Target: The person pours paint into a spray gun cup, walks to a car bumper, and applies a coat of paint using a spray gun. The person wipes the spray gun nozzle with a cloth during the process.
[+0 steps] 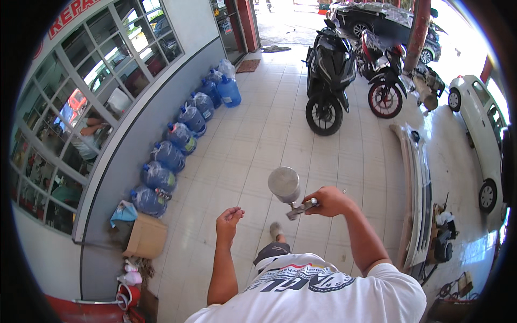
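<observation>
A spray gun (295,210) with a grey cup (284,184) on top is gripped in my right hand (328,200), held out over the tiled floor. My left hand (228,223) is raised apart from it, its fingers bent and drawn together; whether anything small is between them I cannot make out. Below, my foot (276,230) shows on the tiles.
Blue water jugs (167,154) line the left wall, near a cardboard box (144,237) and red bucket (128,297). Two motorbikes (325,81) stand ahead. Long panels (409,194) lie at right, beside a white car (482,145). A person (89,137) shows behind the window.
</observation>
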Demonstrator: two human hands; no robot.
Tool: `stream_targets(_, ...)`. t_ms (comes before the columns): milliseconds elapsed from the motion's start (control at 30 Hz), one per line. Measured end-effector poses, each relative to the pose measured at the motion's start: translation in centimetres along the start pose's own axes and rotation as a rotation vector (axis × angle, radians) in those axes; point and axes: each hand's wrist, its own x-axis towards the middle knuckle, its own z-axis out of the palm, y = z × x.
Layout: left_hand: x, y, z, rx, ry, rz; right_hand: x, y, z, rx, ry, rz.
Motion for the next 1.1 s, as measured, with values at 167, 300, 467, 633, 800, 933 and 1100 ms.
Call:
stream_targets(167, 21.3, 9.4, 5.4, 0.034, -0.157, 0.099, 13.3, 5.6, -9.5, 0.048, -0.011, -0.107)
stream_targets(300, 37.3, 13.6, 9.6, 0.114, -0.269, 0.141, 24.3, 10.0, -16.2, 0.06, 0.008, 0.036)
stream_targets(467, 60.5, 8.0, 12.8, 0.282, -0.375, 0.113, 37.4, 19.8, -24.4, 0.091, 0.042, -0.008)
stream_targets(633, 72.5, -8.9, 1.3, 1.233, 0.088, -0.192, 54.5, 27.4, -34.3, -0.022, 0.151, -0.057)
stream_targets(800, 69.9, -10.4, 2.0, 0.829, -0.257, -1.085, 66.5, 38.4, -46.5, -0.01, -0.001, -0.108)
stream_targets(933, 73.4, -8.1, 5.8, 0.646, -0.154, -1.16, 79.0, 43.7, -53.7, -0.055, 0.117, -0.019)
stream_targets(1100, 92.6, -7.3, 13.0, 0.689, -0.229, -1.043, 94.3, 51.4, -62.0, 0.092, 0.028, -0.101)
